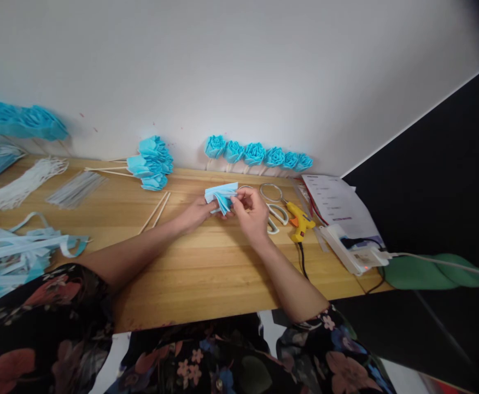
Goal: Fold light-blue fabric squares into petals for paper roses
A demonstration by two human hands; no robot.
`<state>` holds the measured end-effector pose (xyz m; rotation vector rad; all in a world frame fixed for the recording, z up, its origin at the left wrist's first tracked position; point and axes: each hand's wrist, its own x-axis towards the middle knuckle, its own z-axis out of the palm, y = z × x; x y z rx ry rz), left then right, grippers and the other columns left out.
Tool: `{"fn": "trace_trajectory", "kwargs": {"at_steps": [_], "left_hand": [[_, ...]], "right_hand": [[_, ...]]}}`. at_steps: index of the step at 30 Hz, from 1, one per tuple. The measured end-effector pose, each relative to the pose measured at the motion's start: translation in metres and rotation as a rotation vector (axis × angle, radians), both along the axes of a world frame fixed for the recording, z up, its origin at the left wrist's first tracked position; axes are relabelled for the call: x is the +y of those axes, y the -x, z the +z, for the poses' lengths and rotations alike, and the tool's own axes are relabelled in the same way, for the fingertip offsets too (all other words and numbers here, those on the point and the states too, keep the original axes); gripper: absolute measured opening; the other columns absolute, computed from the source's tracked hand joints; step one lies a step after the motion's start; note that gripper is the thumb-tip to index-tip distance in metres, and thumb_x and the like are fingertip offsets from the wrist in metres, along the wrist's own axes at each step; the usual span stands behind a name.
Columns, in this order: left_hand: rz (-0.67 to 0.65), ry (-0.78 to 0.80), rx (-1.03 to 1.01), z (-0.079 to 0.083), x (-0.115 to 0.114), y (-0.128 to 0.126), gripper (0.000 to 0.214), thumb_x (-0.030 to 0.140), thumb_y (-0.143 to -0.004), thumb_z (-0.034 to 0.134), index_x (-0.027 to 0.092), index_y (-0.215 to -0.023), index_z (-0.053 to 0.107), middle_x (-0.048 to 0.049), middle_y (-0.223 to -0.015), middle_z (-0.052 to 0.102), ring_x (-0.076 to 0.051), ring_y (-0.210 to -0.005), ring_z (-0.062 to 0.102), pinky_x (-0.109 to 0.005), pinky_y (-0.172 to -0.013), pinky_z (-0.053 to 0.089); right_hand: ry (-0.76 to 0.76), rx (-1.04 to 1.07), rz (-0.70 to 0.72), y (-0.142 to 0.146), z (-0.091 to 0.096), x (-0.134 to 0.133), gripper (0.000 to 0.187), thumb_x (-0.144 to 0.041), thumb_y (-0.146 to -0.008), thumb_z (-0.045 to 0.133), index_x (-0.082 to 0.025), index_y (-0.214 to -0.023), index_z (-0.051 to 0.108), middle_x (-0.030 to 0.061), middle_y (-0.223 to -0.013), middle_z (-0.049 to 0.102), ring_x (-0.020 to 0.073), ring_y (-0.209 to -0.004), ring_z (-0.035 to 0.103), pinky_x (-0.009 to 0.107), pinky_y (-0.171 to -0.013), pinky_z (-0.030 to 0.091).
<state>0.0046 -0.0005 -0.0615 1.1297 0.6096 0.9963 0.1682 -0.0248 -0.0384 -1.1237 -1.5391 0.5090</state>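
Both my hands meet over the middle of the wooden table (206, 273). My left hand (196, 212) pinches the lower edge of a folded light-blue piece of material (222, 196). My right hand (251, 210) grips the same blue piece from the right, fingers closed on its folds. The piece is held just above the tabletop, fanned upward. Two thin white sticks (155, 212) lie just left of my left hand.
A row of blue fabric roses (258, 154) leans on the wall. More blue flowers on sticks (151, 161) lie at back left. Scissors (275, 210), a yellow glue gun (299, 220), papers (338, 205) and a power strip (356, 253) are to the right. Blue strips (13, 249) and white bands (18, 186) lie left.
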Motion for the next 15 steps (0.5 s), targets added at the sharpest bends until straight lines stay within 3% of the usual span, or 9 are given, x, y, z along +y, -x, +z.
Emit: {"fn": "trace_trajectory", "kwargs": {"at_steps": [15], "left_hand": [[0.002, 0.017, -0.012, -0.0021, 0.0005, -0.0009, 0.042, 0.053, -0.077, 0.078, 0.014, -0.094, 0.075, -0.0094, -0.088, 0.076, -0.018, -0.077, 0.067, -0.029, -0.073, 0.051]], "right_hand": [[-0.031, -0.005, -0.011, -0.0002, -0.0009, -0.0005, 0.011, -0.034, -0.090, 0.065, -0.023, -0.089, 0.062, -0.0013, -0.080, 0.065, 0.0133, -0.067, 0.064, 0.028, -0.064, 0.051]]}}
